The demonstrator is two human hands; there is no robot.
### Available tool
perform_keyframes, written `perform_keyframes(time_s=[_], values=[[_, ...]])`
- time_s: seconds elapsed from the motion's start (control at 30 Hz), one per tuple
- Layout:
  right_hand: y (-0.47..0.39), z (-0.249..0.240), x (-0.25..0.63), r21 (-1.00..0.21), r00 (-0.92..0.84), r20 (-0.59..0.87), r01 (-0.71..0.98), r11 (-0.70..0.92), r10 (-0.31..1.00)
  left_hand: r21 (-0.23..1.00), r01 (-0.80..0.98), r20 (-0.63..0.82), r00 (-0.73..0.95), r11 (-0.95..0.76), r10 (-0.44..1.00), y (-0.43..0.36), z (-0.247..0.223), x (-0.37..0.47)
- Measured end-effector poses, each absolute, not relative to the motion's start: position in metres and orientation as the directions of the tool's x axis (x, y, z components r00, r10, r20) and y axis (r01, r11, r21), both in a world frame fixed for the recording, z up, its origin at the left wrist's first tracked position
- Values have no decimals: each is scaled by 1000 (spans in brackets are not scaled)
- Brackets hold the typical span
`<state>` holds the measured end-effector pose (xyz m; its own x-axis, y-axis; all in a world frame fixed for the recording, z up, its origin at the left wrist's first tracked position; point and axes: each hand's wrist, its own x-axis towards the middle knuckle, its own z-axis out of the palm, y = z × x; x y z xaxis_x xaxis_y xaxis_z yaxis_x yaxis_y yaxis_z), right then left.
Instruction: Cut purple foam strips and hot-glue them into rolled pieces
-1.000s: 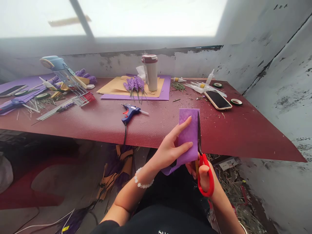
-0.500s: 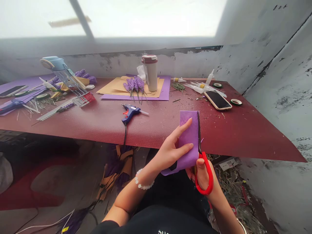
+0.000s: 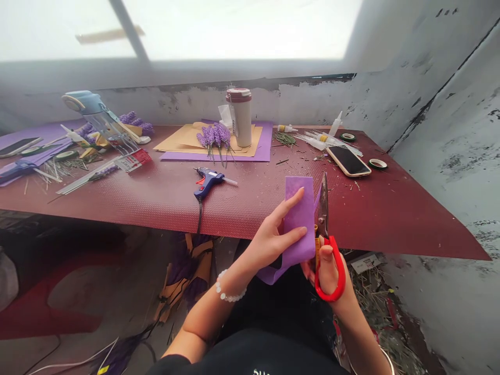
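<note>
My left hand [image 3: 275, 234] grips a folded strip of purple felt-like sheet [image 3: 300, 208], two fingers lying along its front face. The strip's lower end loops down toward my lap. In my right hand [image 3: 328, 268] is a pair of red-handled scissors [image 3: 323, 208], thumb through one loop, dark blades pointing up just right of the strip. A thin purple sliver shows between strip and blades. A glue gun [image 3: 209, 182] lies on the table to the left of my hands.
On the dark red table [image 3: 167, 200] stand a tumbler [image 3: 244, 122] and a tilted clear bottle [image 3: 113, 127]. Purple flower sprigs [image 3: 214, 136] rest on brown and purple sheets. A phone [image 3: 349, 160], tape rolls and glue bottles are at the right; stem scraps cover the floor below.
The scissors have moved slightly right, away from the strip's edge, and their blades now show broadside. The strip has shifted a little left in my left hand.
</note>
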<state>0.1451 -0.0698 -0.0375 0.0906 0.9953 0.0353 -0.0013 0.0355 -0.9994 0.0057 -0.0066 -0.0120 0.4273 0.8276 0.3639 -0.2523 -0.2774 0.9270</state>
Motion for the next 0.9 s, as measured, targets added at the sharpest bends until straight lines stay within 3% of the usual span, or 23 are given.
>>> perform_keyframes(time_s=[0.17, 0.23, 0.4, 0.63, 0.9], values=[[-56, -19, 158, -995, 148, 79, -48, 87, 986, 916, -196, 402, 431, -351, 808, 11, -2, 1], [-43, -6, 171, -992, 147, 109, -51, 118, 983, 914, -192, 403, 509, -356, 760, 29, 8, 0], [15, 28, 209, -988, 148, 144, -28, 150, 979, 930, -261, 368, 625, -260, 689, 98, 28, 8], [119, 49, 226, -995, 119, 66, -70, 75, 991, 940, -276, 321, 519, -200, 792, 171, 30, 41], [183, 22, 218, -982, 94, 44, -181, 61, 995, 924, -371, 250, 411, -89, 877, 202, 22, 64]])
